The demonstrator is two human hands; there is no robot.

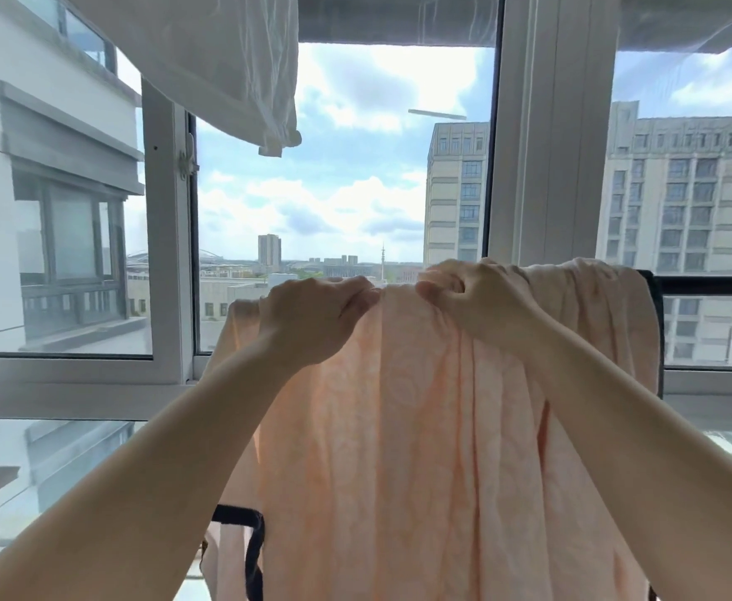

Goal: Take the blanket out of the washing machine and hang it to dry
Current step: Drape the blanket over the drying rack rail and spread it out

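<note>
Both forearms reach far; left hand (312, 316) and right hand (468, 297) pinch the peach blanket's (399, 448) top fold, draped over a black rack (654, 297). Soft, probably damp-heavy: best gripped along that edge.

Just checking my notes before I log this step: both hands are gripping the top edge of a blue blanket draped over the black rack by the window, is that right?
Not quite: the blanket is peach-pink, not blue. The head view shows the left hand and the right hand gripping its top edge, draped over the black rack by the window.
</note>
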